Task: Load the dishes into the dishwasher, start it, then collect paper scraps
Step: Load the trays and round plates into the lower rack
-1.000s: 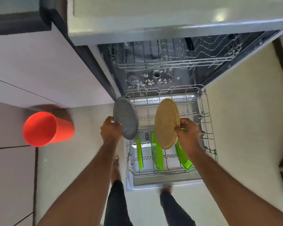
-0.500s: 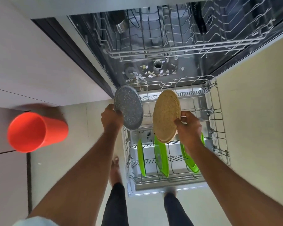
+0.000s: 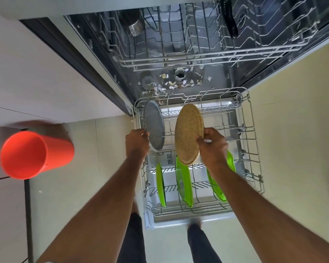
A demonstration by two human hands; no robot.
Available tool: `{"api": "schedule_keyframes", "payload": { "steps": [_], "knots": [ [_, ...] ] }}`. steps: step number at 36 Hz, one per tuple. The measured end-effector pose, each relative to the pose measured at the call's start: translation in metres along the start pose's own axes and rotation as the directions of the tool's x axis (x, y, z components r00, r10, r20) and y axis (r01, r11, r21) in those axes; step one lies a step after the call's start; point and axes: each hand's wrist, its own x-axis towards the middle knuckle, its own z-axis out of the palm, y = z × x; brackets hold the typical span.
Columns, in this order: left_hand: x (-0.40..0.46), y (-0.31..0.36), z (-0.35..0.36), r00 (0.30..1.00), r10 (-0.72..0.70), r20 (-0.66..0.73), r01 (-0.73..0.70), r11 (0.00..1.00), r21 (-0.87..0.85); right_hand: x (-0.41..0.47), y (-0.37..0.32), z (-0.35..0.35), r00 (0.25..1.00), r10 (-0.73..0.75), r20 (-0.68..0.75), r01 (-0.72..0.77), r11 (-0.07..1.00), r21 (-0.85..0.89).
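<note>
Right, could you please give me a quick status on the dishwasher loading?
Left hand grips grey plate; right hand grips tan plate. Both over lower rack, three green plates slotted. Paper scraps inside tub.

Two bare forearms, no sleeves at the wrists, bare left hand [image 3: 137,141], bare right hand [image 3: 213,149] — dark trousers [image 3: 133,242], bare feet

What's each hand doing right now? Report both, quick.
Left hand: grips the grey speckled plate by its edge, above the lower rack.
Right hand: grips the tan speckled plate.
</note>
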Motion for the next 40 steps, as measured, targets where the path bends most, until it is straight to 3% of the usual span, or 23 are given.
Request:
{"api": "schedule_keyframes", "payload": {
  "steps": [4,17,34,40],
  "knots": [
    [-0.003,-0.001,-0.004,0.994,0.045,0.099,-0.041,0.998,-0.046,0.004,-0.003,0.002,0.997,-0.082,-0.008,0.082,0.995,-0.058],
    [-0.006,0.000,-0.024,0.991,0.131,0.001,-0.131,0.989,0.070,0.024,-0.018,0.046,0.939,-0.341,0.053,0.343,0.908,-0.238],
    [-0.006,-0.010,-0.045,0.972,0.223,0.074,-0.229,0.969,0.091,0.037,-0.035,0.105,0.946,-0.134,0.297,0.251,0.879,-0.405],
    [-0.011,-0.007,-0.054,0.971,0.217,0.103,-0.226,0.970,0.084,0.036,-0.036,0.103,0.951,-0.036,0.307,0.145,0.929,-0.341]
  ]
}}
